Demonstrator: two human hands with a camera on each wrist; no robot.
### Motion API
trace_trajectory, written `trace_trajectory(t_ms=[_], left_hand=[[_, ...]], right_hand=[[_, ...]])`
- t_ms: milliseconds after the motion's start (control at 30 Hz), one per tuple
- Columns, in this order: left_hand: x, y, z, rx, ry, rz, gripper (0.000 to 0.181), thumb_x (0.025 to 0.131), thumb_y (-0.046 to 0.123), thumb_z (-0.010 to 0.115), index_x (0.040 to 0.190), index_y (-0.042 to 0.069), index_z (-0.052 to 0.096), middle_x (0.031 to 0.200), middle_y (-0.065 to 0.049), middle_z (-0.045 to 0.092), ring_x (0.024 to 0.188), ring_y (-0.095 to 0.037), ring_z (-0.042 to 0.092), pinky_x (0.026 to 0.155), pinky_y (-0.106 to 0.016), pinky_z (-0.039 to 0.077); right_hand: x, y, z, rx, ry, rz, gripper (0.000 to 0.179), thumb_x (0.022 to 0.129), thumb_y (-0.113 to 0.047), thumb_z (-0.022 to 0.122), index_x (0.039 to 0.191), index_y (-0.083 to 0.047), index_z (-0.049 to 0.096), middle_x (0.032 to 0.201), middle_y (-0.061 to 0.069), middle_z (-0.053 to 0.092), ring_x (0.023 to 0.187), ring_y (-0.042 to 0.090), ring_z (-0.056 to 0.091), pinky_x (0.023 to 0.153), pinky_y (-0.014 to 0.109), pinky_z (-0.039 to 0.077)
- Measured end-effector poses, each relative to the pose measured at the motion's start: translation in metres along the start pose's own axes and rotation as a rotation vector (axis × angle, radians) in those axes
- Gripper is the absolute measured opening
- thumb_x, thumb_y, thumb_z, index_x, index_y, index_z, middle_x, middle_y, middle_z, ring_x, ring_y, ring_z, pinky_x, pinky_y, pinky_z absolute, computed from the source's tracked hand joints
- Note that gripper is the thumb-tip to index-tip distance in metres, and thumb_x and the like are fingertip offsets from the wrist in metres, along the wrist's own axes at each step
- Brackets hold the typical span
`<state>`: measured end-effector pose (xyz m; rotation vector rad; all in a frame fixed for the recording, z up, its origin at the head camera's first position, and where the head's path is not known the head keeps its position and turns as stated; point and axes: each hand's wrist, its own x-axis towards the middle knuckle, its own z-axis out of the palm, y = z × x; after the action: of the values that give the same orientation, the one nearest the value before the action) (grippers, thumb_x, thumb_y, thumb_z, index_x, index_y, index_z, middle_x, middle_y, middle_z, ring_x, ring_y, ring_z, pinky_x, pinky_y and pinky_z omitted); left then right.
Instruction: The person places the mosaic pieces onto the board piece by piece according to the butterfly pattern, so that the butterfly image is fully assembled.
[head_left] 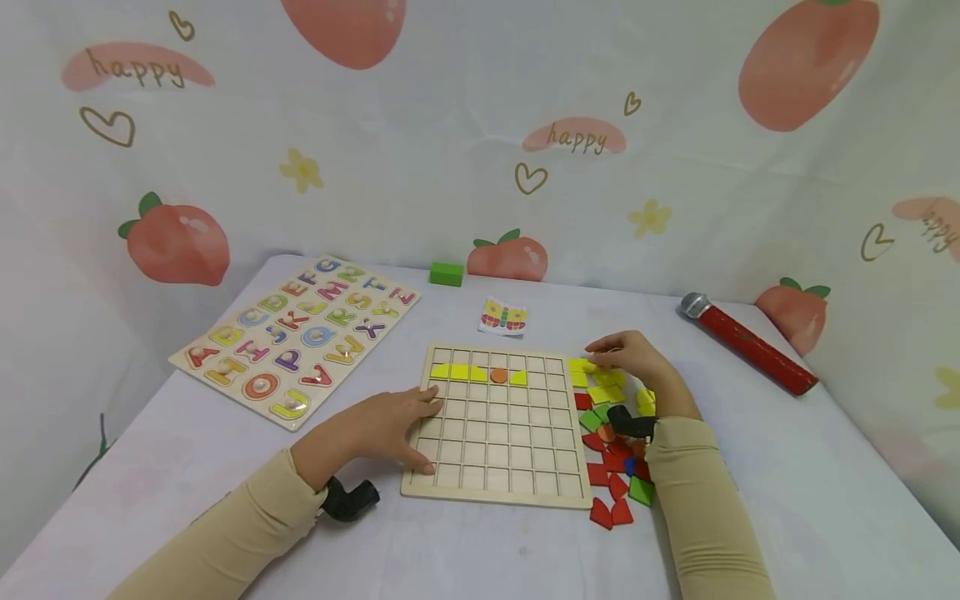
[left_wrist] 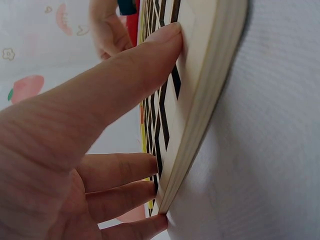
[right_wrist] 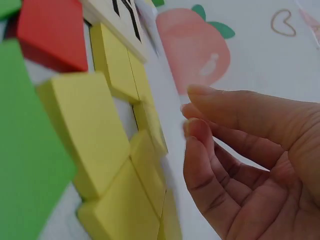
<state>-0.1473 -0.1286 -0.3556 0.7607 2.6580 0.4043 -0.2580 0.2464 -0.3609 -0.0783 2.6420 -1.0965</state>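
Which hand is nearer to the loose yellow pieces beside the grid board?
Right. The right hand is right by the loose yellow pieces; the left hand rests at the grid board's left edge.

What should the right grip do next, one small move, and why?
Probably lower the right grip and pinch a loose yellow piece: it looks empty, yellow pieces lie close by, and the row of pieces on the board has vacant cells at its right end.
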Motion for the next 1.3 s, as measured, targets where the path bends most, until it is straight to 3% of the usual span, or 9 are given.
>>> trace_trajectory(t_ms=[200,367,567,800,967,1100,1300], left_hand=[[0.000,-0.001,0.001,-0.003,0.001,0.013,0.087,0.071,0.049,0.076,0.140,0.010,0.043,0.152,-0.010,0.030,0.140,-0.029,0.028,0.113,-0.048,0.029],[-0.001,-0.001,0.001,-0.002,0.004,0.018,0.087,0.071,0.049,0.076,0.140,0.009,0.043,0.152,-0.010,0.030,0.140,-0.029,0.028,0.113,-0.047,0.029],[-0.001,0.000,0.000,0.000,0.008,0.025,0.087,0.070,0.049,0.076,0.140,0.008,0.043,0.152,-0.011,0.031,0.140,-0.029,0.029,0.112,-0.047,0.030],[-0.002,0.000,0.000,-0.008,0.006,0.026,0.087,0.071,0.048,0.076,0.140,0.009,0.043,0.152,-0.011,0.030,0.140,-0.029,0.029,0.112,-0.047,0.030],[-0.002,0.000,0.000,-0.010,0.007,0.027,0.086,0.071,0.048,0.076,0.140,0.009,0.043,0.152,-0.011,0.031,0.140,-0.029,0.029,0.112,-0.048,0.029],[-0.002,0.000,0.000,-0.012,0.005,0.020,0.086,0.071,0.048,0.076,0.140,0.008,0.043,0.152,-0.011,0.030,0.140,-0.029,0.029,0.112,-0.048,0.029],[-0.001,0.001,0.000,-0.013,0.003,0.011,0.086,0.071,0.047,0.077,0.140,0.009,0.043,0.152,-0.011,0.030,0.140,-0.029,0.029,0.112,-0.048,0.029]], right_hand=[[0.005,0.008,0.001,-0.018,0.003,0.068,0.036,0.087,-0.020,0.065,0.117,0.000,0.062,0.110,0.015,0.060,0.091,0.022,0.051,0.084,0.030,0.041],[0.006,0.007,0.003,-0.061,0.003,0.052,0.033,0.084,-0.016,0.069,0.111,0.002,0.063,0.094,0.010,0.057,0.086,0.021,0.048,0.075,0.028,0.039],[0.005,0.004,0.003,-0.064,0.007,0.072,0.032,0.083,-0.017,0.070,0.106,0.002,0.060,0.093,0.009,0.056,0.083,0.020,0.049,0.072,0.025,0.040],[0.003,0.004,-0.001,0.006,0.064,0.021,0.026,0.089,-0.016,0.063,0.105,0.004,0.059,0.090,0.009,0.061,0.075,0.016,0.054,0.070,0.020,0.048],[-0.002,-0.008,0.000,0.082,0.098,-0.036,0.029,0.091,-0.019,0.060,0.108,0.004,0.059,0.095,0.009,0.064,0.078,0.017,0.057,0.078,0.025,0.051],[-0.005,-0.024,0.010,0.118,0.020,-0.122,0.027,0.092,-0.017,0.059,0.107,0.005,0.060,0.091,0.006,0.065,0.078,0.017,0.059,0.080,0.031,0.053],[-0.005,-0.040,0.032,0.103,-0.143,-0.215,0.021,0.090,-0.011,0.060,0.102,0.006,0.064,0.092,0.013,0.067,0.076,0.015,0.062,0.077,0.031,0.056]])
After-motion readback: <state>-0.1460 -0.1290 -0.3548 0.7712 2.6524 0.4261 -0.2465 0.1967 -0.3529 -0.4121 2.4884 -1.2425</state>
